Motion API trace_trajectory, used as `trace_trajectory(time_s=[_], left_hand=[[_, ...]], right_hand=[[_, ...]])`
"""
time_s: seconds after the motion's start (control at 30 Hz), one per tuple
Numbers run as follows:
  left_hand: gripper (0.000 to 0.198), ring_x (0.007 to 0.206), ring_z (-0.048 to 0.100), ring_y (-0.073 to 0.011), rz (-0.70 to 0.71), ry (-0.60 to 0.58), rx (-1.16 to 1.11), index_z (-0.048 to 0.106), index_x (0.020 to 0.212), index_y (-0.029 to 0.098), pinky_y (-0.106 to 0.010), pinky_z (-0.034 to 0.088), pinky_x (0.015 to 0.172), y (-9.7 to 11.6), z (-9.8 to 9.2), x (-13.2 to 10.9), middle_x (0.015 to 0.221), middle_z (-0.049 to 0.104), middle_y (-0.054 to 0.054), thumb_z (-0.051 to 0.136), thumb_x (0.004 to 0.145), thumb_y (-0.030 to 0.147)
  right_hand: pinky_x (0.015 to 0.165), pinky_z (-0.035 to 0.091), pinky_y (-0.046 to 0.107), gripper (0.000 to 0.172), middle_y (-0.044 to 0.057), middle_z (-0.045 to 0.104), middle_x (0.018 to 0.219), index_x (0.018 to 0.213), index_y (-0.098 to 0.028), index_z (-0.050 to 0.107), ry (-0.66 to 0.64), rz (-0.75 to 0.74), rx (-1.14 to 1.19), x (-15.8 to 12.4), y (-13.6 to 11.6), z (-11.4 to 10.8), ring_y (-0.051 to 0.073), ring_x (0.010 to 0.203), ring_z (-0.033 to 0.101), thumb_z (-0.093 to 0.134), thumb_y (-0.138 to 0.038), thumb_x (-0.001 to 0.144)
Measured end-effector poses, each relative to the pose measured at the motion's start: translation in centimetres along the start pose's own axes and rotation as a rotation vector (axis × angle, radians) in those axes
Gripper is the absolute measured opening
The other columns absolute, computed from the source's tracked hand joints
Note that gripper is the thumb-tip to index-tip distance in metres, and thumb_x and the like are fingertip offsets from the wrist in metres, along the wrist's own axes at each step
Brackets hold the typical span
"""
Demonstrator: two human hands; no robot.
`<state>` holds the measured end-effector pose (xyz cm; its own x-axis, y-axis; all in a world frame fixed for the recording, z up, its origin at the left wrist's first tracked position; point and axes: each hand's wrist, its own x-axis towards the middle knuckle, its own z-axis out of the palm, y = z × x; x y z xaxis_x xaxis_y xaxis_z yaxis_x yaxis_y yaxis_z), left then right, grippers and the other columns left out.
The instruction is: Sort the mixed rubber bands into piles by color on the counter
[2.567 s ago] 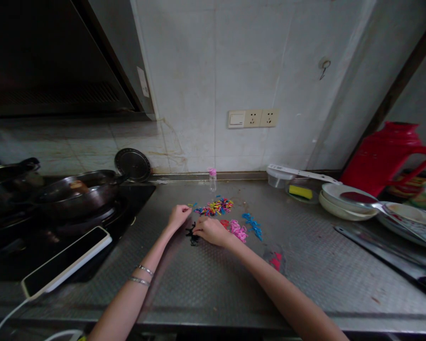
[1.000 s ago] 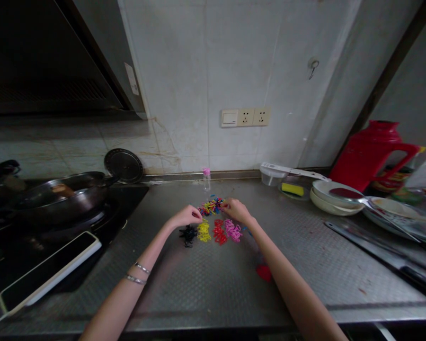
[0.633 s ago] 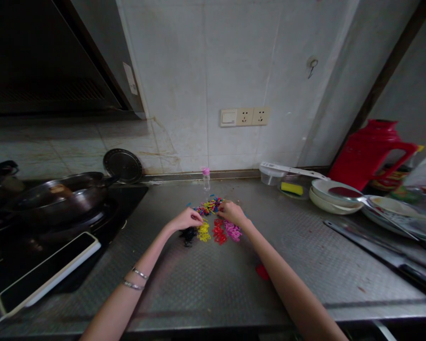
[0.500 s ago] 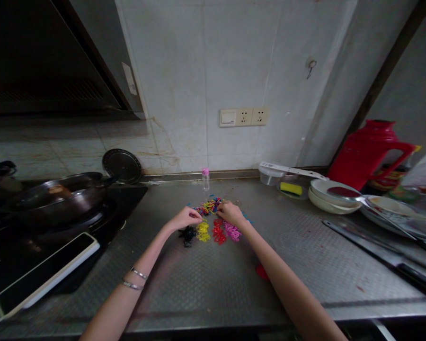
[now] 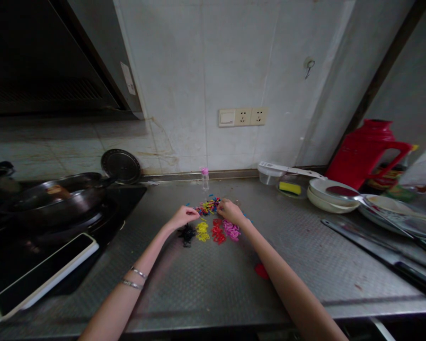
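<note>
A mixed heap of small coloured bands (image 5: 208,207) lies on the steel counter (image 5: 206,279). In front of it sit separate little piles: black (image 5: 187,233), yellow (image 5: 202,231), red (image 5: 217,233) and pink (image 5: 231,229). My left hand (image 5: 182,217) rests just left of the mixed heap with its fingers pinched together above the black and yellow piles. My right hand (image 5: 229,212) lies at the heap's right edge, fingers curled onto the bands. What either pinch holds is too small to make out.
A small pink-capped bottle (image 5: 205,178) stands behind the heap. Left are a stove with a dark pan (image 5: 57,195) and a phone (image 5: 42,273). Right are a sponge (image 5: 289,188), stacked bowls (image 5: 332,195), a red jug (image 5: 369,152) and a long knife (image 5: 379,253). A red scrap (image 5: 261,271) lies beside my right forearm.
My right hand moved from the black pile up to the right side of the mixed heap. My left hand stayed near the heap's left. The view shifted slightly.
</note>
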<state>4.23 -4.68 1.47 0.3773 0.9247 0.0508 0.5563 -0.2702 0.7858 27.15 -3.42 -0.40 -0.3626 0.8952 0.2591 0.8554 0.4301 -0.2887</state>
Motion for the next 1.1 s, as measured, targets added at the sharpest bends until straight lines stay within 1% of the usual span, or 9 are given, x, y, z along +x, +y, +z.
trace_trajectory(time_s=[0.13,0.3,0.37,0.57,0.7,0.77,0.87,0.97,1.1], left_hand=[[0.022,0.076,0.060,-0.0166,0.005,0.004,0.001,0.068,0.078,0.012,-0.025,0.044,0.072,-0.3,0.0,0.1,0.080,0.069,-0.006,0.057,0.068,0.028],[0.026,0.065,0.058,-0.0144,-0.030,0.025,0.023,0.068,0.083,0.010,-0.023,0.043,0.061,-0.3,0.1,0.1,0.072,0.067,-0.005,0.054,0.071,0.028],[0.026,0.063,0.057,-0.0137,-0.032,0.032,0.020,0.067,0.085,0.010,-0.022,0.042,0.059,-0.4,0.1,0.1,0.070,0.067,-0.005,0.053,0.071,0.027],[0.025,0.068,0.058,-0.0145,-0.016,0.105,0.021,0.067,0.088,0.011,-0.022,0.043,0.062,-1.2,-0.3,0.4,0.078,0.068,-0.006,0.053,0.072,0.025],[0.025,0.072,0.059,-0.0157,-0.060,0.168,0.035,0.066,0.089,0.011,-0.023,0.044,0.062,-1.9,-0.9,0.6,0.079,0.068,-0.006,0.052,0.072,0.023],[0.025,0.073,0.060,-0.0157,-0.072,0.185,0.020,0.066,0.089,0.011,-0.022,0.045,0.062,-2.2,-1.1,0.7,0.081,0.068,-0.006,0.051,0.072,0.021],[0.024,0.074,0.061,-0.0156,-0.075,0.197,-0.006,0.066,0.088,0.012,-0.022,0.045,0.063,-2.5,-1.2,0.8,0.083,0.068,-0.006,0.051,0.071,0.019],[0.024,0.074,0.061,-0.0157,-0.062,0.200,-0.027,0.066,0.086,0.011,-0.022,0.045,0.064,-2.7,-1.1,0.9,0.083,0.068,-0.007,0.051,0.070,0.019],[0.024,0.074,0.061,-0.0160,-0.045,0.196,-0.038,0.066,0.086,0.011,-0.023,0.045,0.066,-2.9,-0.9,1.0,0.083,0.068,-0.008,0.052,0.069,0.020]], right_hand=[[0.073,0.036,0.019,0.018,0.006,0.056,0.096,0.086,-0.017,0.061,-0.026,0.006,0.013,0.1,0.5,0.3,0.013,0.090,0.051,0.043,-0.022,0.083],[0.073,0.036,0.018,0.018,0.007,0.055,0.095,0.085,-0.016,0.059,-0.015,-0.004,0.036,0.0,0.9,0.4,0.012,0.088,0.052,0.041,-0.021,0.084],[0.073,0.036,0.019,0.019,0.007,0.055,0.095,0.085,-0.015,0.059,-0.011,-0.012,0.047,0.0,0.8,0.2,0.011,0.086,0.051,0.040,-0.021,0.084],[0.076,0.037,0.019,0.020,0.006,0.057,0.092,0.082,-0.015,0.062,0.011,0.010,0.092,0.1,1.0,-1.1,0.011,0.084,0.053,0.042,-0.020,0.081],[0.072,0.039,0.019,0.019,0.007,0.060,0.091,0.083,-0.015,0.064,0.062,0.030,0.130,0.4,2.6,-2.3,0.012,0.079,0.054,0.047,-0.022,0.078],[0.069,0.040,0.019,0.018,0.006,0.062,0.086,0.080,-0.014,0.065,0.062,0.033,0.133,0.3,3.8,-2.9,0.012,0.075,0.055,0.049,-0.021,0.074],[0.063,0.039,0.018,0.017,0.004,0.064,0.075,0.074,-0.013,0.067,-0.030,0.076,0.142,-0.6,5.5,-3.6,0.012,0.069,0.056,0.051,-0.018,0.070],[0.058,0.039,0.017,0.018,0.003,0.065,0.068,0.071,-0.012,0.068,-0.138,0.153,0.167,-2.0,6.6,-4.0,0.012,0.066,0.057,0.051,-0.017,0.067],[0.056,0.038,0.016,0.018,0.002,0.066,0.065,0.071,-0.013,0.068,-0.181,0.231,0.173,-3.7,7.0,-4.4,0.012,0.064,0.057,0.053,-0.017,0.065]])
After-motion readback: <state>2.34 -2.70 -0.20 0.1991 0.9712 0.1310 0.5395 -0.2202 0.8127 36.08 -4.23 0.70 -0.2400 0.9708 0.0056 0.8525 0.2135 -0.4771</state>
